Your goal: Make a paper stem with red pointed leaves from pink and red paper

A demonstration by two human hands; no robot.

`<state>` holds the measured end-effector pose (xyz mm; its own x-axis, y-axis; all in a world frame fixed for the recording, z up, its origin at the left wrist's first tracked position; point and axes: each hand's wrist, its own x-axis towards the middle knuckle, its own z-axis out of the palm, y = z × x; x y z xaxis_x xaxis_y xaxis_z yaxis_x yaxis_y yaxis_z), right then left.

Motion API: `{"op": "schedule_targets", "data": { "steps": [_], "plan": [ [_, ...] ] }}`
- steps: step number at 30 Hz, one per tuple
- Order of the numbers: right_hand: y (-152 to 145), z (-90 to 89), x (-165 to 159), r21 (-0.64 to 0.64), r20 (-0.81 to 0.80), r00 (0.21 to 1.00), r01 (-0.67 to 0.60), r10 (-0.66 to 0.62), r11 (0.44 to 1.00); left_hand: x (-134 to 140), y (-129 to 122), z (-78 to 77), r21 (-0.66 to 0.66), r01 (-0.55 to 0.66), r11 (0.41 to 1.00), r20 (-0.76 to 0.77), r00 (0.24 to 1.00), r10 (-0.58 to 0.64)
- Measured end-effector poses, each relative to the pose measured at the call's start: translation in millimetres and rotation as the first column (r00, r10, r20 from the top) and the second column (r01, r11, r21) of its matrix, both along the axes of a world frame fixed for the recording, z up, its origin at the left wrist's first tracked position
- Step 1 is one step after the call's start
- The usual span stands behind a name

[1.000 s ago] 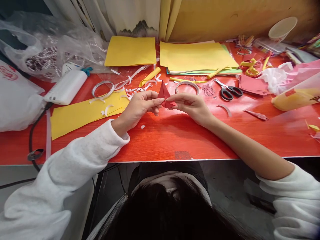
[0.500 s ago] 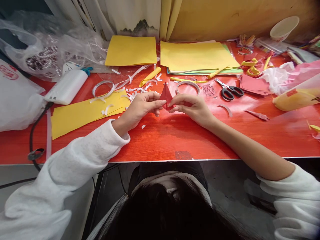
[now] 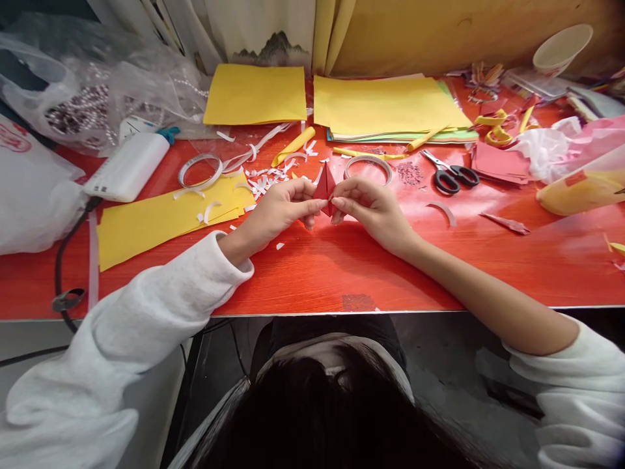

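Between my two hands is a small piece of folded red paper (image 3: 324,184), its pointed tip facing away from me, held just above the red table (image 3: 303,280). My left hand (image 3: 288,210) pinches its left side between thumb and fingers. From the right, my right hand (image 3: 374,212) grips the lower right edge, thumb and index finger pressed together. My fingers cover the paper's lower sides. A roll of double-sided tape (image 3: 368,170) lies just behind my right hand. Scattered white paper scraps (image 3: 268,179) lie behind my left hand.
Black-handled scissors (image 3: 452,174) and a stack of red paper squares (image 3: 500,163) lie to the right. Yellow sheets (image 3: 385,104) are stacked at the back. On the left are yellow strips (image 3: 141,228), another tape roll (image 3: 200,171) and a white power bank (image 3: 129,168).
The right fingers have closed in toward the left ones, covering more of the folded paper's right side. The paper looks narrower and slightly turned. The left hand has barely moved.
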<state>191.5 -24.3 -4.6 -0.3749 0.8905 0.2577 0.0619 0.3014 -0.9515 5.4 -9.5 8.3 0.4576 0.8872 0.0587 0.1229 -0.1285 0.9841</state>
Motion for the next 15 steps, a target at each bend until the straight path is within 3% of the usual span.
{"op": "schedule_targets", "data": {
  "steps": [8, 15],
  "plan": [
    [1.3, -4.7, -2.2, -0.050, -0.035, 0.998, 0.044, -0.046, 0.998, 2.1, -2.5, 1.1, 0.027, 0.020, 0.999, -0.038, 0.999, -0.019],
    [3.7, -9.5, -3.1, 0.002, -0.069, 0.997, 0.037, -0.037, 0.999, 2.0, -2.1, -0.9, 0.026, 0.043, 0.999, -0.042, 0.998, -0.042]
  ]
}}
